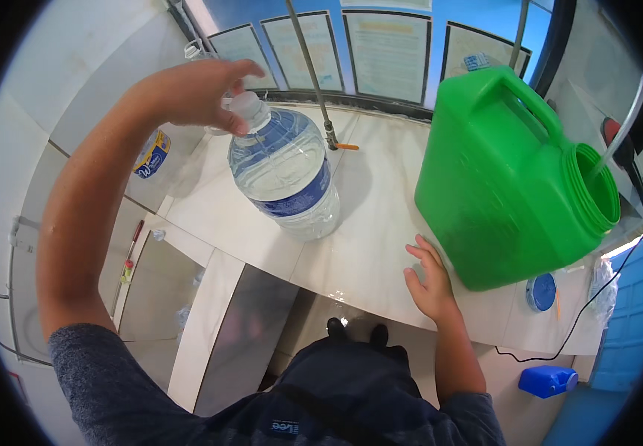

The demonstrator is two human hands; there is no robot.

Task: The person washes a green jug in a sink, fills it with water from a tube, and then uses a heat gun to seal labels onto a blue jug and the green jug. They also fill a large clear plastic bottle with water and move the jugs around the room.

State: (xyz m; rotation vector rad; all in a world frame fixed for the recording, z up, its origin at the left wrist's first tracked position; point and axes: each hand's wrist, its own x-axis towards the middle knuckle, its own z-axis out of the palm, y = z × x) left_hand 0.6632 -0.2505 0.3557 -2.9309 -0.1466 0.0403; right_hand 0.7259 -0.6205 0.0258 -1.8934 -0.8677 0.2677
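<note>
My left hand is raised at the neck of a large clear plastic water bottle, its thumb beside the whitish cap. The fingers are spread around the cap; contact is hard to make out. The bottle bears a blue label and stands upright on the white tiled counter. Nothing is in my right hand, whose fingers are apart over the counter's front edge. Just right of it stands a big green plastic jerrycan, uncapped, with a clear hose running into its mouth.
A metal pipe with an orange-handled valve hangs behind the bottle. A blue cap lies beside the jerrycan, near a black cable. Another clear bottle with a yellow and blue label is at the left. A blue container sits lower right.
</note>
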